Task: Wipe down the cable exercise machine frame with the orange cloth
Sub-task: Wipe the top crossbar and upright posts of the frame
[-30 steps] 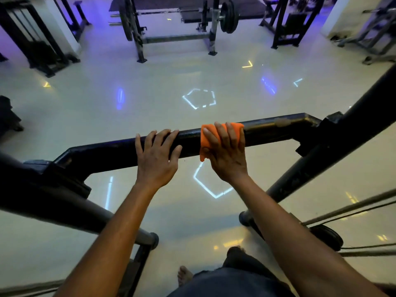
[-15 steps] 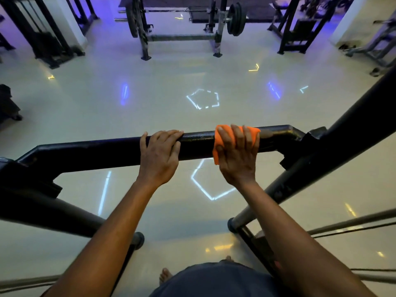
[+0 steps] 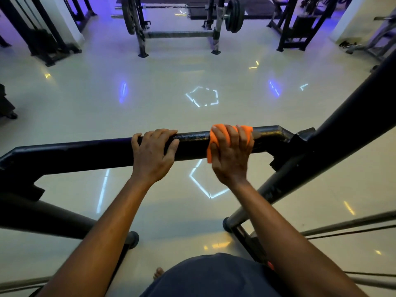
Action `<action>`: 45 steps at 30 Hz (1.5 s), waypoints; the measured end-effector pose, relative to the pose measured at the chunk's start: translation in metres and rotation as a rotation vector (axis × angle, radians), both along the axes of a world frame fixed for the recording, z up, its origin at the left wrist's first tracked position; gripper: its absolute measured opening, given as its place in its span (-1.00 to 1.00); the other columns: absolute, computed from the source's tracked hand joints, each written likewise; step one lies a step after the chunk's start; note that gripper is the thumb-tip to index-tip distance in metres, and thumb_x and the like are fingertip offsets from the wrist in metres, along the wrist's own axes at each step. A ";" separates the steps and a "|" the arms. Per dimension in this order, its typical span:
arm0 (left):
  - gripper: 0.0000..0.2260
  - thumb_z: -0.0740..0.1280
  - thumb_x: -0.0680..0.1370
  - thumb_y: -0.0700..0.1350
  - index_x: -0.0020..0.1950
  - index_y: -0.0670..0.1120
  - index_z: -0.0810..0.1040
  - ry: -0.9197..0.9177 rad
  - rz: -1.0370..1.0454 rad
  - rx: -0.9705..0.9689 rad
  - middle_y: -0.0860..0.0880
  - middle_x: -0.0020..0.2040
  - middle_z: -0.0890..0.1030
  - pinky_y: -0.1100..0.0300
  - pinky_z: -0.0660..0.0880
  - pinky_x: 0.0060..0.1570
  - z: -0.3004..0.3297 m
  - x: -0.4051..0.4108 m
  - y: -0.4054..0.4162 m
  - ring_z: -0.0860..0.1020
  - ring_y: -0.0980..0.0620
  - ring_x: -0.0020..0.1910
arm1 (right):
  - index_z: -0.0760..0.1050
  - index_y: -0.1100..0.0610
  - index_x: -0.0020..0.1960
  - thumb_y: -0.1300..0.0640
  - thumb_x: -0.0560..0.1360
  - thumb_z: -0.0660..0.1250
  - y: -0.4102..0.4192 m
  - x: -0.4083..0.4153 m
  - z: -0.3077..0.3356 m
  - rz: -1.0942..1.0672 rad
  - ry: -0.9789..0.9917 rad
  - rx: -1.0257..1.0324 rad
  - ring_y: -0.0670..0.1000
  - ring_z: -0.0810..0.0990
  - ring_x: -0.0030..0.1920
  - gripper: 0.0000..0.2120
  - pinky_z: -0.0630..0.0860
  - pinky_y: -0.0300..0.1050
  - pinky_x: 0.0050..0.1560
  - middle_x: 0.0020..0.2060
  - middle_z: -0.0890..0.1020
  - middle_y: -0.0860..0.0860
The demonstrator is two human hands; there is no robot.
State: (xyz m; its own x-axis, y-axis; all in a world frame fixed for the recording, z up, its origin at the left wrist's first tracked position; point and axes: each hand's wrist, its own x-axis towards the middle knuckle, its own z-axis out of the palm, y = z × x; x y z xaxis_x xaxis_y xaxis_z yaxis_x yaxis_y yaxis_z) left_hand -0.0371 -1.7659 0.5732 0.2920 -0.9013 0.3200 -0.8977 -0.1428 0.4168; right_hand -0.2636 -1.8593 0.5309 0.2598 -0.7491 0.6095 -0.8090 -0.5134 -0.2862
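A pale, glossy gym floor (image 3: 150, 99) fills my view, throwing back blue and white light strips, with dark equipment ringing the far edge. Across the middle runs the black crossbar (image 3: 85, 155) of the cable machine frame, the part I take to be under the wipe just now.

The orange cloth (image 3: 214, 142) is draped over that bar toward its right end, near the bend where it meets the slanted upright (image 3: 353, 129). My right hand (image 3: 230, 154) is on top of it, fingers curled over the far side of the bar, pinning the cloth to the metal; wrapped that way, I judge, it cleans the top and far face together. Whether the thumb closes underneath I cannot tell from here.

My left hand (image 3: 153, 154) grips the bare bar just to the left, holding nothing else, likely to steady me while the other rubs. The two hands are near but apart.

Farther out, a barbell rack (image 3: 180, 28) stands at the far side, and thin cables (image 3: 353, 228) run along the near right.
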 end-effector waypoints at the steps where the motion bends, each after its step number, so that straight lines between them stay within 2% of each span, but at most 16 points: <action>1: -0.71 0.21 0.73 0.20 0.41 0.20 0.53 -0.011 0.006 0.006 0.20 0.33 0.59 -0.18 0.15 0.50 -0.001 -0.002 0.000 0.48 0.06 0.36 | 0.49 -0.09 0.55 -0.11 0.73 0.24 0.007 0.015 0.002 -0.012 -0.034 0.018 0.28 0.31 0.59 -0.59 0.06 0.42 0.62 0.52 0.45 0.03; 4: -0.69 0.21 0.73 0.21 0.43 0.19 0.51 -0.042 0.006 0.019 0.18 0.36 0.58 -0.21 0.14 0.51 -0.002 -0.006 -0.001 0.46 0.04 0.39 | 0.46 -0.09 0.60 -0.08 0.73 0.26 0.021 0.040 0.002 0.155 0.026 -0.007 0.25 0.30 0.62 -0.56 0.03 0.40 0.63 0.54 0.45 0.03; 7: -0.67 0.20 0.73 0.20 0.47 0.20 0.49 -0.054 -0.008 0.035 0.18 0.38 0.55 -0.22 0.10 0.53 -0.002 -0.009 -0.001 0.44 0.04 0.42 | 0.37 -0.10 0.67 -0.02 0.69 0.29 0.000 0.003 0.000 0.254 0.175 -0.095 0.22 0.33 0.63 -0.45 0.11 0.33 0.63 0.59 0.43 0.02; 11: -0.64 0.22 0.73 0.18 0.51 0.17 0.47 -0.042 -0.012 0.025 0.16 0.40 0.53 -0.26 0.03 0.58 -0.004 -0.017 -0.001 0.41 0.02 0.45 | 0.38 -0.10 0.65 -0.04 0.74 0.22 -0.023 -0.052 0.000 0.075 0.111 -0.042 0.24 0.31 0.63 -0.53 0.18 0.37 0.60 0.58 0.41 0.03; 14: -0.62 0.24 0.72 0.17 0.53 0.15 0.46 -0.050 -0.028 0.021 0.14 0.44 0.50 -0.31 -0.02 0.60 -0.004 -0.027 -0.003 0.39 0.00 0.48 | 0.45 -0.10 0.59 -0.10 0.76 0.14 -0.010 -0.026 0.002 -0.040 0.008 0.022 0.30 0.26 0.64 -0.57 0.07 0.45 0.62 0.56 0.42 0.06; 17: -0.61 0.23 0.72 0.15 0.55 0.15 0.43 -0.065 -0.095 0.039 0.13 0.49 0.47 -0.31 -0.03 0.61 -0.004 -0.044 -0.010 0.36 0.00 0.51 | 0.41 -0.10 0.63 -0.08 0.76 0.19 0.008 0.007 0.000 0.056 0.039 0.023 0.32 0.21 0.67 -0.55 -0.03 0.47 0.64 0.60 0.39 0.09; 19: -0.62 0.21 0.73 0.13 0.56 0.16 0.43 -0.067 -0.128 0.047 0.13 0.50 0.46 -0.29 0.00 0.61 -0.002 -0.052 -0.015 0.36 0.01 0.52 | 0.35 -0.10 0.68 -0.01 0.70 0.28 0.000 -0.009 -0.003 0.158 0.140 -0.037 0.29 0.24 0.66 -0.46 0.02 0.43 0.65 0.62 0.37 0.09; 22: -0.61 0.21 0.73 0.12 0.56 0.16 0.43 -0.065 -0.139 0.035 0.15 0.49 0.47 -0.25 0.04 0.60 -0.003 -0.056 -0.020 0.38 0.02 0.50 | 0.33 -0.09 0.69 0.05 0.66 0.34 -0.026 -0.060 -0.003 0.125 0.215 -0.113 0.26 0.30 0.63 -0.39 0.14 0.34 0.64 0.61 0.39 0.08; 25: -0.61 0.22 0.73 0.11 0.57 0.16 0.42 -0.071 -0.138 0.012 0.16 0.49 0.47 -0.23 0.05 0.60 -0.005 -0.055 -0.019 0.39 0.03 0.50 | 0.38 -0.06 0.66 -0.02 0.75 0.25 -0.033 -0.084 0.000 -0.013 0.108 -0.049 0.30 0.30 0.63 -0.52 0.13 0.34 0.65 0.59 0.41 0.10; 29: -0.62 0.22 0.73 0.11 0.57 0.17 0.41 -0.062 -0.145 0.025 0.16 0.50 0.48 -0.22 0.04 0.61 -0.005 -0.063 -0.027 0.39 0.02 0.50 | 0.43 0.02 0.62 -0.01 0.78 0.18 -0.012 -0.038 0.002 -0.026 -0.019 0.028 0.36 0.20 0.66 -0.57 0.05 0.43 0.64 0.57 0.40 0.16; 32: -0.61 0.21 0.73 0.11 0.57 0.17 0.41 -0.053 -0.192 0.049 0.15 0.51 0.48 -0.19 0.03 0.61 -0.003 -0.075 -0.037 0.38 0.02 0.51 | 0.40 0.01 0.63 -0.01 0.77 0.20 -0.016 -0.047 0.001 0.083 0.078 -0.016 0.31 0.23 0.66 -0.56 0.02 0.43 0.65 0.58 0.40 0.12; 35: -0.60 0.21 0.73 0.12 0.58 0.18 0.40 -0.044 -0.214 0.056 0.16 0.51 0.48 -0.18 0.04 0.60 -0.001 -0.084 -0.044 0.39 0.03 0.51 | 0.37 -0.02 0.66 -0.04 0.77 0.19 -0.037 -0.086 0.001 0.031 0.147 -0.052 0.30 0.26 0.65 -0.53 -0.02 0.42 0.68 0.58 0.41 0.11; 38: -0.60 0.21 0.73 0.13 0.58 0.19 0.40 -0.056 -0.208 0.043 0.18 0.50 0.49 -0.16 0.06 0.59 -0.002 -0.089 -0.049 0.40 0.04 0.49 | 0.38 0.02 0.65 -0.08 0.78 0.09 -0.044 -0.104 0.006 -0.044 0.119 -0.010 0.34 0.30 0.61 -0.52 -0.09 0.33 0.71 0.57 0.41 0.15; 41: -0.60 0.21 0.73 0.13 0.58 0.18 0.41 -0.065 -0.209 0.040 0.16 0.50 0.49 -0.16 0.08 0.58 -0.003 -0.093 -0.052 0.41 0.02 0.49 | 0.37 0.04 0.65 -0.02 0.77 0.15 -0.031 -0.077 0.005 -0.145 0.044 0.023 0.35 0.20 0.67 -0.54 -0.07 0.38 0.69 0.61 0.36 0.16; 43: -0.60 0.21 0.73 0.13 0.58 0.18 0.40 -0.075 -0.215 0.046 0.15 0.50 0.50 -0.16 0.10 0.57 -0.002 -0.098 -0.057 0.41 0.02 0.49 | 0.34 0.05 0.67 0.02 0.78 0.17 -0.023 -0.062 0.001 -0.114 0.011 0.046 0.33 0.12 0.71 -0.53 -0.08 0.39 0.69 0.64 0.33 0.15; 45: -0.59 0.20 0.72 0.14 0.58 0.17 0.40 -0.087 -0.232 0.061 0.14 0.50 0.50 -0.13 0.14 0.54 0.001 -0.103 -0.062 0.42 0.01 0.48 | 0.35 0.05 0.67 0.01 0.78 0.18 -0.026 -0.069 -0.001 -0.052 0.049 0.026 0.30 0.13 0.71 -0.53 -0.06 0.38 0.69 0.65 0.34 0.13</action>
